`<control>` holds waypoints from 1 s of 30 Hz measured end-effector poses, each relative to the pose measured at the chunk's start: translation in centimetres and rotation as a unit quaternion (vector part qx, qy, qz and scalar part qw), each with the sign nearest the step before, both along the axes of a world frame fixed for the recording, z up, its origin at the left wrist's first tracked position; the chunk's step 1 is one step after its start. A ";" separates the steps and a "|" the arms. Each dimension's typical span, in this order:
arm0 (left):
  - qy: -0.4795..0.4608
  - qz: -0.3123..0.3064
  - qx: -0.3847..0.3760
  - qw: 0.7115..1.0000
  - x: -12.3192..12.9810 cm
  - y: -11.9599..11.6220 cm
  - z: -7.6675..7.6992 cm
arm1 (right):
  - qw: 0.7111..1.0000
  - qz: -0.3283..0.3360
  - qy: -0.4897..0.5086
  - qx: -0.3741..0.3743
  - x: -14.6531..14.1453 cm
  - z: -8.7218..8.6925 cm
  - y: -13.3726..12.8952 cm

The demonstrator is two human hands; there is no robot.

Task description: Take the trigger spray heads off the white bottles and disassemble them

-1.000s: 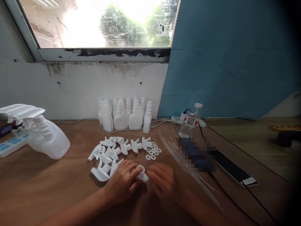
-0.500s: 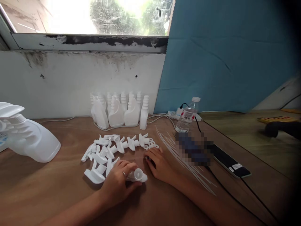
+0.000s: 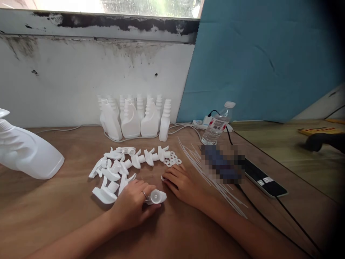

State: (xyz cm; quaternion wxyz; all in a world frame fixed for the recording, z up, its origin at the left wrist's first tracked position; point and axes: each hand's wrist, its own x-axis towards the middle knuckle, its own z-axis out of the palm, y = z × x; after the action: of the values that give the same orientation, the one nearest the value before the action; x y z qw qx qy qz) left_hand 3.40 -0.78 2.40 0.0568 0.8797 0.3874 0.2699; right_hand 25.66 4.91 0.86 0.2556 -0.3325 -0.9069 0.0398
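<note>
My left hand (image 3: 133,201) is closed around a white spray trigger head (image 3: 159,197), its round collar opening facing up toward me. To its right, my right hand (image 3: 182,183) rests low over the table with thumb and fingers pinched. A small white washer (image 3: 162,177) shows at those fingertips, partly hidden. Just beyond that hand lies a cluster of white ring washers (image 3: 172,159). Several more white trigger heads (image 3: 105,190) are spread on the table left of and beyond my left hand.
White spray bottles (image 3: 131,120) without heads stand along the wall. A larger white spray bottle (image 3: 32,151) is at the left. Thin white tubes (image 3: 205,172) lie right of my right hand, near a water bottle (image 3: 217,124), a black device (image 3: 264,180) and cables.
My right hand has drawn its thumb and fingers together, and a small white washer now shows at their tips. The left hand keeps the trigger head. The camera view has tilted down slightly.
</note>
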 end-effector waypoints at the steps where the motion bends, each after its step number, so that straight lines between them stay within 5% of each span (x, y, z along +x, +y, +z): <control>1: 0.002 0.001 0.001 1.000 0.0 0.0 0.1 | 1.000 0.020 -0.004 -0.008 0.0 0.2 -0.1; 4: 0.006 0.001 0.001 1.000 0.0 0.0 0.1 | 0.999 0.029 -0.005 -0.012 -0.3 0.3 -0.5; 9: 0.009 0.005 -0.014 1.000 -0.1 -0.1 0.1 | 0.995 0.049 -0.013 0.092 -0.7 0.0 -0.3; 17: 0.006 0.006 -0.015 1.000 0.0 0.0 0.1 | 0.970 0.037 0.212 0.110 -1.1 1.4 -2.5; 22: 0.007 0.001 0.004 1.000 0.0 0.1 0.0 | 0.963 0.139 0.100 0.210 -1.5 1.9 -3.2; 30: -0.014 0.018 0.012 1.000 0.0 -0.1 -0.4 | 0.974 0.141 0.115 0.134 -1.4 1.9 -3.2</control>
State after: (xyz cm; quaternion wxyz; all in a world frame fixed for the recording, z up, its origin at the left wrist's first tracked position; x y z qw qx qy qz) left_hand 3.42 -0.90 2.05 0.0470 0.8693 0.3989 0.2880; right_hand 24.23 1.70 2.72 0.3920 -0.1568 -0.9065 -0.0086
